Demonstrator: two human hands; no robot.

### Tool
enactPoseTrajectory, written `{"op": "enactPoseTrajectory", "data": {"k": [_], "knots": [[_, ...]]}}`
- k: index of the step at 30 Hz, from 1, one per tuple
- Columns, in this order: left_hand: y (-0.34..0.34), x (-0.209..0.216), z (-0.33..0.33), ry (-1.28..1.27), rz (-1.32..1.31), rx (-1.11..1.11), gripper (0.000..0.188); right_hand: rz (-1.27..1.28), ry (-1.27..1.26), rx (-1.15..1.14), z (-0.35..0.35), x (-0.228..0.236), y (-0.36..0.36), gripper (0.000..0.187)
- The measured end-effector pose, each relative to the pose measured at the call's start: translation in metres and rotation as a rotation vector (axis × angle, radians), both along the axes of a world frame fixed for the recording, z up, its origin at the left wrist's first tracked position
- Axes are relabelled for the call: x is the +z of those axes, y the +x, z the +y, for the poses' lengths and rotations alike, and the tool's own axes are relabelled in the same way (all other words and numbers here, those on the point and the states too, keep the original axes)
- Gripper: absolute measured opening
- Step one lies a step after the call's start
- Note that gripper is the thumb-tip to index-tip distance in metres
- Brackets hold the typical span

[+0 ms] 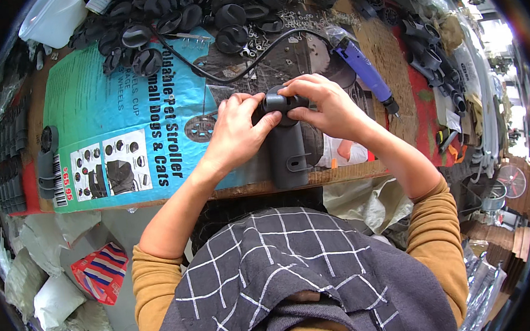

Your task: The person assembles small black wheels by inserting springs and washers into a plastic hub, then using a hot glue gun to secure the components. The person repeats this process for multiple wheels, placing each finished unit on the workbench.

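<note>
Wide, flat, light-blue printed sheet [84, 126] on the brown-edged counter [339, 175]: two lines of bold black lettering [174, 110], legible, turned sideways, down its right part; smaller dark lettering [127, 83], also sideways, left of them. Near lower left corner, red price figures [66, 179] beside a black-and-white striped barcode [58, 180]. Fine print at upper left too small to read

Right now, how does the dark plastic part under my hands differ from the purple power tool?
The dark plastic part is broader and near-black; the purple power tool is slimmer. Your fingers hold the part, while no hand touches the tool. The part points almost straight toward you; the tool slants. Both are longer than wide.
</note>
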State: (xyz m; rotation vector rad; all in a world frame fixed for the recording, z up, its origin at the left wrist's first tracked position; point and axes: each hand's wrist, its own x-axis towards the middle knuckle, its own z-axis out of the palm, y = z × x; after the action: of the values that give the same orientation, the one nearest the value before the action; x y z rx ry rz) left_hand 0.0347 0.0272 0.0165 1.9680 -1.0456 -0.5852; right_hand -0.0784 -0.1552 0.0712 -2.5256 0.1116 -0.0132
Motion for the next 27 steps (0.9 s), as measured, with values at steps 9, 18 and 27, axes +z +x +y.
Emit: {"op": "enactPoseTrajectory", "data": {"k": [9, 18, 27], "knots": [[0.011, 0.019, -0.011, 0.166, -0.058, -0.139, 0.052, -0.059, 0.347, -0.116, 0.002, -0.025, -0.011, 0.037], [0.020, 0.040, -0.056, 0.494, 0.812, 0.016, 0.063, -0.148, 0.556, -0.117, -0.001, -0.047, -0.027, 0.038], [0.002, 0.064, -0.061, 0.378, 0.880, 0.085, 0.032, -0.207, 1.108, -0.312, 0.005, -0.053, -0.049, 0.077]]}}
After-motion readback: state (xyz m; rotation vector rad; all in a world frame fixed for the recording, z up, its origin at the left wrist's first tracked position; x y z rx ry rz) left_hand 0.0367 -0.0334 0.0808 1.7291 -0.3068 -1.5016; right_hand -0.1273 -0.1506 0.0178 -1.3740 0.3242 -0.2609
